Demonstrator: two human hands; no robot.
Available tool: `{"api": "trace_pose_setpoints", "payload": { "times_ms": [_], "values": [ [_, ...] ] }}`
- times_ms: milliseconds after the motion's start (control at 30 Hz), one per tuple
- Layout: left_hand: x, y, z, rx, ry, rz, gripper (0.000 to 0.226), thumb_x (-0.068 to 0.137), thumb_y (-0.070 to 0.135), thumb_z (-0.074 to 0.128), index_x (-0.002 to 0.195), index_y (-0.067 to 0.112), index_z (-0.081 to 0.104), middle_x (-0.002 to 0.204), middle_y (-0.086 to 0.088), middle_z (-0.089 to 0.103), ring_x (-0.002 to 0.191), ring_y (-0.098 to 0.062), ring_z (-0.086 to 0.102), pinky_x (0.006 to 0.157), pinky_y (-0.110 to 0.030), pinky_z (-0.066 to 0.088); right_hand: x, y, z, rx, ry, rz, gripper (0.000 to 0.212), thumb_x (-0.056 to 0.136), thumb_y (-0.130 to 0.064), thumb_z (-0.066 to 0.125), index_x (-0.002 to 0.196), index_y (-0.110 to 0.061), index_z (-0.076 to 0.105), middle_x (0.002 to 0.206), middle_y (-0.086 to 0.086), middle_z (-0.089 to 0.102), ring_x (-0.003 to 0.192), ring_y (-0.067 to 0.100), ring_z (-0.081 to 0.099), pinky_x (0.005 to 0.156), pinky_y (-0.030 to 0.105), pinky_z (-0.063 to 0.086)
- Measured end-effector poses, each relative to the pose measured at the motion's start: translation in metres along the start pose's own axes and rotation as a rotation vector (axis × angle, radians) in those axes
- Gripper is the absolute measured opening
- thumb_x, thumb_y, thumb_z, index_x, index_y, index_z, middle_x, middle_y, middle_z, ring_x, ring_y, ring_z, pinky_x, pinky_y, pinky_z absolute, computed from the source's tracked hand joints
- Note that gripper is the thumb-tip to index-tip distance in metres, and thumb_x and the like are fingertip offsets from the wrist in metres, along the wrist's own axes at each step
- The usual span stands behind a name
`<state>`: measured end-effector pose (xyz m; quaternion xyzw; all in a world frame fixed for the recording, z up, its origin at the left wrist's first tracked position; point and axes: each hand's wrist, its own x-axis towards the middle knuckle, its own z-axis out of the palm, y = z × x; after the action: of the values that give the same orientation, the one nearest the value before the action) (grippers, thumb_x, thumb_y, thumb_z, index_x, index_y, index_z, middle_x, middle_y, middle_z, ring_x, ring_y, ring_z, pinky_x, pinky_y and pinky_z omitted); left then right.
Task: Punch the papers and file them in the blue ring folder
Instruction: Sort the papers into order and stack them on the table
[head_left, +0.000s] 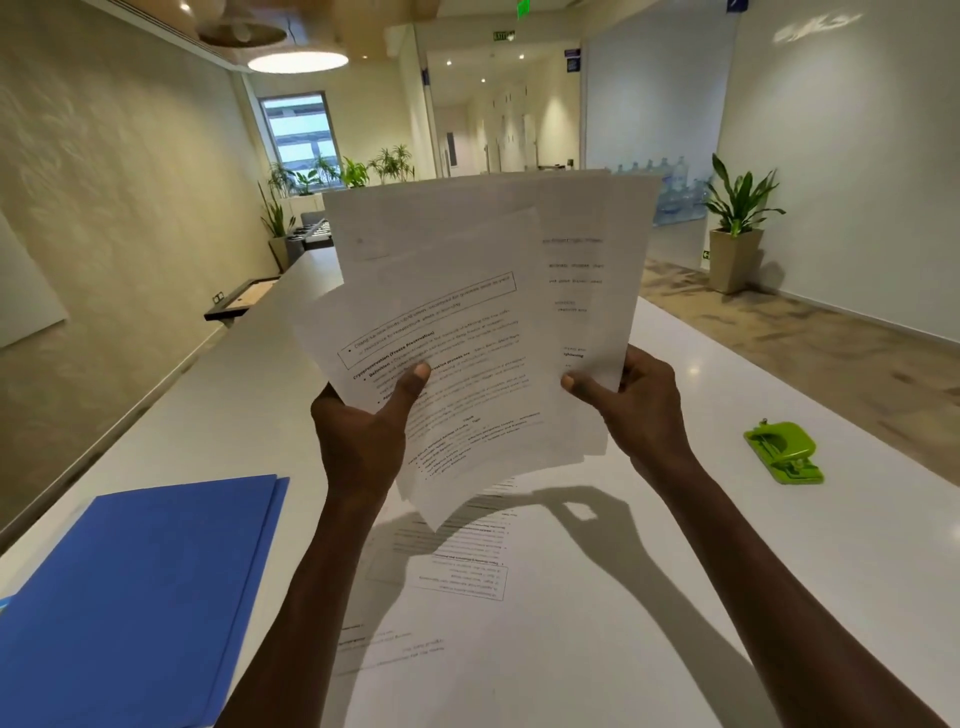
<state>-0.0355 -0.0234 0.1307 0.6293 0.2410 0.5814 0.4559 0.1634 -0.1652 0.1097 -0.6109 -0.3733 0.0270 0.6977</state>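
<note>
Both hands hold a loose, fanned sheaf of white printed papers upright in the air above the white worktop. The left hand pinches the nearer, skewed sheets at their lower left, thumb laid across the print; the right hand pinches the rear sheets at their lower right edge, thumb in front and fingers behind. Each grip is thus clamped on paper, neither one free.

The sheets rise up and away from the two grips, their long axis roughly vertical, though the front ones lean to the left and the edges do not line up. More printed sheets lie flat on the worktop directly below the grips.

The green metal hole punch sits on the worktop to the right of and below the right grip, well apart from it; the right hand is clearly the nearer one. Its long axis runs diagonally, away and to the left. The blue card ring folder lies closed, below and left of the left grip.

Squaring the sheaf probably comes before carrying it rightward to the punch.
</note>
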Motion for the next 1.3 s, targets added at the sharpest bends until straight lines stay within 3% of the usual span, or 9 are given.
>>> {"api": "trace_pose_setpoints", "payload": {
  "times_ms": [200,267,367,500,667,800,1000,1200,1300],
  "values": [
    [-0.005,-0.008,0.002,0.018,-0.020,-0.022,0.035,0.072,0.025,0.083,0.094,0.037,0.058,0.095,0.011,0.066,0.085,-0.004,0.068,0.064,-0.013,0.055,-0.004,0.013,0.000,-0.024,-0.042,0.059,0.032,0.071,-0.015,0.083,0.101,-0.017,0.070,0.093,-0.009,0.074,0.081,0.006,0.070,0.071,0.021,0.056],
    [-0.009,-0.020,-0.001,0.047,-0.060,-0.058,0.032,0.071,0.024,0.084,0.095,0.033,0.064,0.095,0.013,0.070,0.085,0.001,0.069,0.067,-0.012,0.055,-0.009,0.024,0.001,-0.043,-0.100,0.118,0.041,0.067,-0.017,0.085,0.104,-0.020,0.067,0.096,-0.010,0.073,0.085,0.006,0.070,0.074,0.025,0.057],
    [-0.017,-0.040,-0.003,0.116,-0.156,-0.110,0.039,0.073,0.024,0.082,0.108,0.018,0.066,0.101,0.004,0.071,0.089,-0.010,0.069,0.068,-0.019,0.058,-0.017,0.038,0.007,-0.021,-0.183,0.150,0.051,0.067,-0.017,0.085,0.112,-0.021,0.062,0.106,-0.007,0.072,0.095,0.010,0.069,0.080,0.031,0.057],
    [-0.019,-0.046,0.002,0.138,-0.176,-0.154,0.036,0.074,0.027,0.081,0.104,0.023,0.063,0.100,0.006,0.070,0.090,-0.013,0.069,0.066,-0.023,0.057,-0.021,0.040,0.017,-0.052,-0.179,0.127,0.043,0.074,-0.014,0.079,0.112,-0.020,0.062,0.105,-0.010,0.071,0.093,0.006,0.067,0.072,0.019,0.052],
    [-0.011,-0.031,0.007,0.103,-0.154,-0.137,0.029,0.078,0.030,0.077,0.102,0.027,0.061,0.099,0.007,0.070,0.085,-0.013,0.071,0.067,-0.029,0.060,-0.014,0.023,0.021,-0.022,-0.166,0.080,0.041,0.078,-0.019,0.077,0.116,-0.020,0.061,0.107,-0.010,0.071,0.091,0.005,0.068,0.071,0.020,0.056],
    [-0.010,-0.029,0.007,0.073,-0.136,-0.110,0.031,0.079,0.027,0.078,0.105,0.026,0.061,0.100,0.007,0.069,0.084,-0.010,0.071,0.066,-0.024,0.058,-0.013,0.016,0.024,0.021,-0.163,0.088,0.043,0.076,-0.016,0.079,0.115,-0.021,0.062,0.106,-0.010,0.071,0.089,0.006,0.069,0.071,0.020,0.057],
    [-0.041,-0.068,0.001,0.098,-0.137,-0.258,0.031,0.075,0.025,0.082,0.096,0.035,0.062,0.098,0.011,0.070,0.092,-0.012,0.069,0.070,-0.026,0.057,-0.046,0.054,0.034,-0.020,-0.210,0.222,0.045,0.074,-0.014,0.079,0.114,-0.023,0.062,0.106,-0.010,0.071,0.094,0.010,0.068,0.078,0.028,0.058],
    [-0.033,-0.054,0.001,0.120,-0.100,-0.204,0.033,0.078,0.024,0.079,0.106,0.026,0.061,0.095,0.018,0.065,0.087,-0.001,0.064,0.070,-0.018,0.053,-0.034,0.038,0.035,-0.028,-0.207,0.162,0.043,0.076,-0.013,0.077,0.115,-0.022,0.061,0.105,-0.011,0.069,0.091,0.004,0.068,0.067,0.014,0.054],
    [-0.038,-0.064,-0.001,0.145,-0.112,-0.248,0.030,0.080,0.028,0.077,0.105,0.025,0.061,0.094,0.015,0.066,0.089,-0.004,0.065,0.066,-0.019,0.052,-0.038,0.049,0.037,-0.044,-0.218,0.177,0.043,0.075,-0.011,0.077,0.114,-0.022,0.063,0.104,-0.010,0.071,0.091,0.004,0.068,0.069,0.015,0.054]
  ]
}}
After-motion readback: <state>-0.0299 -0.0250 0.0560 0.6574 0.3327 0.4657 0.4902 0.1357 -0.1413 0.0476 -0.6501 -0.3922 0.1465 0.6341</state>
